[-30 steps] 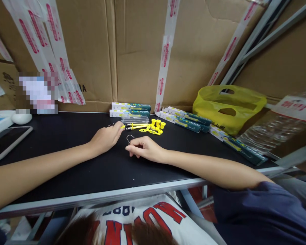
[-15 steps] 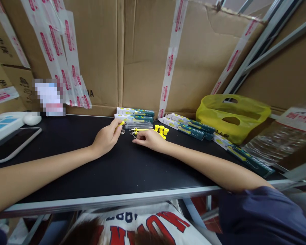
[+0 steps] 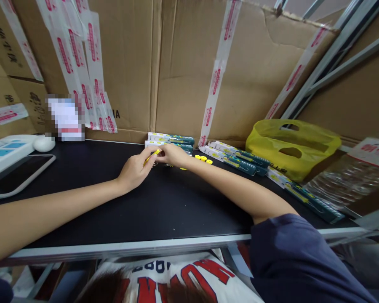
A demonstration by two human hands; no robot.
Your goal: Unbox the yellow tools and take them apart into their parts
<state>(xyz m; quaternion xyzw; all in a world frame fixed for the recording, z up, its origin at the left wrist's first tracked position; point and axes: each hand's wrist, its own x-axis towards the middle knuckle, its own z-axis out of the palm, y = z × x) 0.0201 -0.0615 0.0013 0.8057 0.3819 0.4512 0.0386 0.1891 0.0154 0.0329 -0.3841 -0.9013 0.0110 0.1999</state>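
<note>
Right now the left hand (image 3: 134, 168) pinches a slim yellow plastic rod (image 3: 152, 156) near the black counter's (image 3: 113, 202) back edge; the right hand (image 3: 173, 154), fingertips curled at its tip, holds something I cannot make out. Steadying both wrists on the counter should help alignment.

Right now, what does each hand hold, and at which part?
The left hand pinches a thin yellow stick at its lower end. The right hand meets the stick's tip; what it holds cannot be told.
</note>
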